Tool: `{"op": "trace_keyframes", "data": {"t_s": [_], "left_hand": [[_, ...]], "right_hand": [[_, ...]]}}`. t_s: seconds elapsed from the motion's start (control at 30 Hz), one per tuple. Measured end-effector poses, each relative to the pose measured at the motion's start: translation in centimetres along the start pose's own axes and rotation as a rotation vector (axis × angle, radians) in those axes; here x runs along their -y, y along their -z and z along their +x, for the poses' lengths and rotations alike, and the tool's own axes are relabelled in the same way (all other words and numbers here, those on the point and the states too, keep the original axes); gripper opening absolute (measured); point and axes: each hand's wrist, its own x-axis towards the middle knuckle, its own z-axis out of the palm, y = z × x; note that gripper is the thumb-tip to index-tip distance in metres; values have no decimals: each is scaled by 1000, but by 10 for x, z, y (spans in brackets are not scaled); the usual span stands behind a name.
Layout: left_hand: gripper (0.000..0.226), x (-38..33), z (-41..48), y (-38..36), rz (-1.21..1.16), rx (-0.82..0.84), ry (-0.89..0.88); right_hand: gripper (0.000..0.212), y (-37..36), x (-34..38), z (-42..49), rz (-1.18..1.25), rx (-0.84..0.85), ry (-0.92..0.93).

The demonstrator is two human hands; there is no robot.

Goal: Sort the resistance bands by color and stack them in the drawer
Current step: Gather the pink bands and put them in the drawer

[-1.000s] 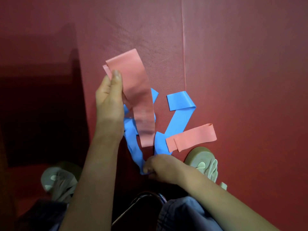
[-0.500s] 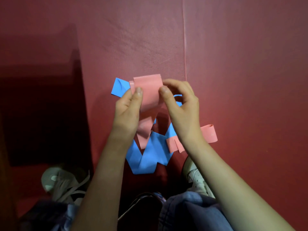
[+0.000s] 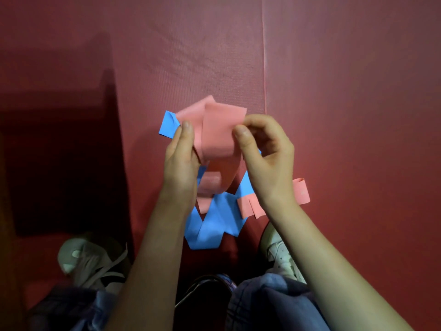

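Two shoes [image 3: 81,256] and denim knees [image 3: 267,299] nearest me, unchanged. Beyond them the blue band [image 3: 214,225] lies zigzagged on the red mat [image 3: 346,91], a second pink band [image 3: 301,191] beside it, partly under my right wrist. Higher up, both hands grip the pink band [image 3: 218,130] off the mat: left hand [image 3: 181,163] pinches its left edge, right hand [image 3: 267,151] its right corner. Since half a second ago I see the band folded over more, wider between the thumbs, its tail shorter. Drawer not in view.
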Motion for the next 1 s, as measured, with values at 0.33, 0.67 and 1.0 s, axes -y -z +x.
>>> {"op": "trace_keyframes", "data": {"t_s": [0.33,0.67,1.0], "left_hand": [[35,-1,-2,3,80,78,50],[19,-1,-1,2,137,63,-32],[22,-23,0,-1,164,28,-152]], "right_hand": [[17,-4,4,7,55,147,-71],[17,-2,4,12,78,206,-119],[35,-12,-3,2,-7,155,7]]}}
